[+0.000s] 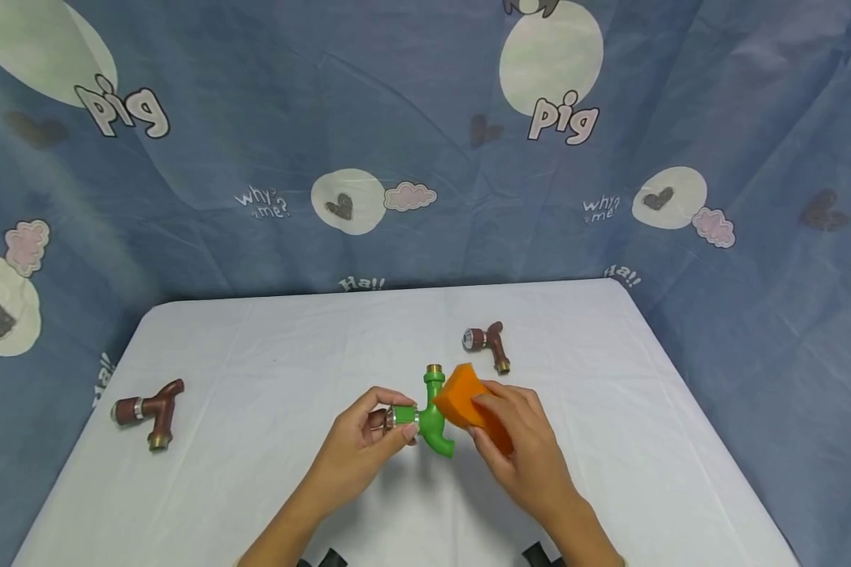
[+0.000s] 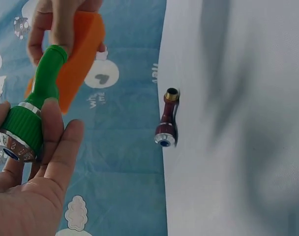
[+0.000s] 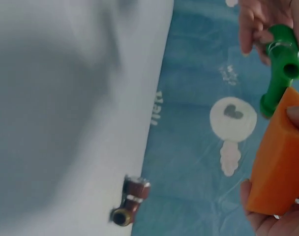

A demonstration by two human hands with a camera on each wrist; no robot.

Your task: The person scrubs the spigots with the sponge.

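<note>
A green tap (image 1: 432,417) with a brass threaded end is held above the white table by my left hand (image 1: 369,437), whose thumb and fingers grip the ribbed knob end. My right hand (image 1: 514,433) holds an orange sponge (image 1: 462,396) between thumb and fingers, its edge right at the green tap's body. In the left wrist view the sponge (image 2: 83,59) overlaps the tap (image 2: 46,78) from behind. The right wrist view shows the tap's open spout facing the camera and the block-shaped sponge (image 3: 280,157) just below it.
One brown tap (image 1: 157,411) lies at the table's left side. A second brown tap (image 1: 495,346) lies farther back, just beyond the right hand. The white tablecloth (image 1: 291,354) ends at a blue printed curtain (image 1: 425,94) behind and at both sides.
</note>
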